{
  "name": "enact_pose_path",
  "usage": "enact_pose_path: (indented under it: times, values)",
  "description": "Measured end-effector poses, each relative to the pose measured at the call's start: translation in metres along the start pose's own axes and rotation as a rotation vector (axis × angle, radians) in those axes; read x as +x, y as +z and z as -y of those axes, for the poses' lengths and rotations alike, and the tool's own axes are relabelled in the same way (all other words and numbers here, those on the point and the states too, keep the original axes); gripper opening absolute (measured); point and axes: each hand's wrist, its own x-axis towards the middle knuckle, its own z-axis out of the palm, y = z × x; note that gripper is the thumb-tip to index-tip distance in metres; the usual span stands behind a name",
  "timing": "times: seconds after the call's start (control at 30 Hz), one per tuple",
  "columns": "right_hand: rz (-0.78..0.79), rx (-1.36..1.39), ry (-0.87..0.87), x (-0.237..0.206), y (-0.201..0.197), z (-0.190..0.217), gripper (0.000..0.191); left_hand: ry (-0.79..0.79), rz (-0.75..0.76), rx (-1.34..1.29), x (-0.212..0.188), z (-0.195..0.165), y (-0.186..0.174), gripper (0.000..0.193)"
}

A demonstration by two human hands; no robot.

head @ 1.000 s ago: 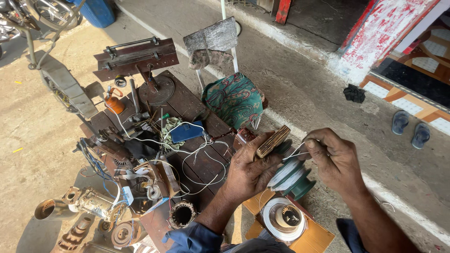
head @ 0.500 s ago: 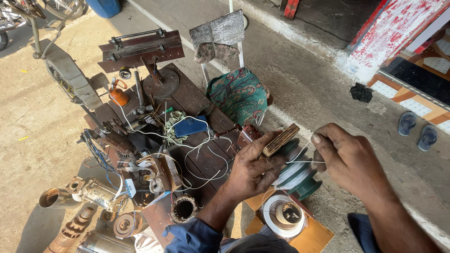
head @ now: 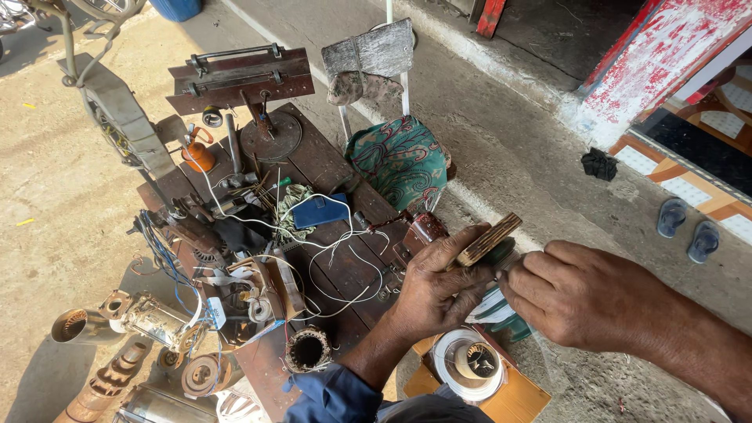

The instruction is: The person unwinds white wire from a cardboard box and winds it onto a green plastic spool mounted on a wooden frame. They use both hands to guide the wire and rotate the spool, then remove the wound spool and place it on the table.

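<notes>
My left hand (head: 439,286) grips a small wooden block (head: 489,239) with a green and white coil former beneath it (head: 495,301). My right hand (head: 583,294) meets it from the right, fingertips pinched at the block's lower edge, seemingly on thin wire too fine to see clearly. Both hands hover above a wire spool (head: 470,362) that sits on an orange box (head: 513,399). A dark wooden workbench (head: 329,164) lies to the left.
The bench carries tangled white wires (head: 329,251), a blue case (head: 317,211), an orange oil can (head: 200,155) and a metal press (head: 239,78). Motor stators (head: 307,348) and metal parts crowd the lower left. A chair with a patterned cushion (head: 401,160) stands behind. Sandals (head: 688,227) lie at the right.
My right hand has moved left and closed in on the block held by my left hand. The view has shifted slightly; the left hand keeps its grip.
</notes>
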Motion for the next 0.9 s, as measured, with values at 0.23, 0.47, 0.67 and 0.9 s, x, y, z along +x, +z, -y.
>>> enact_pose_path:
  times: [0.23,0.47,0.67,0.9]
  values:
    - [0.105,0.523,0.783,0.018,0.020,0.010,0.024,-0.031,-0.021,-0.017,-0.002,0.001,-0.005,0.021]
    - [-0.233,-0.082,0.099,-0.001,0.002,0.001,0.026,-0.022,-0.023,0.017,-0.003,0.004,-0.010,0.021]
    - [-0.050,0.040,0.242,0.023,-0.010,-0.003,0.021,-0.027,-0.030,0.008,-0.002,0.002,-0.010,0.020]
    - [0.527,0.536,0.987,0.043,-0.017,0.002,0.029,-0.037,-0.022,0.016,-0.002,0.000,-0.014,0.021]
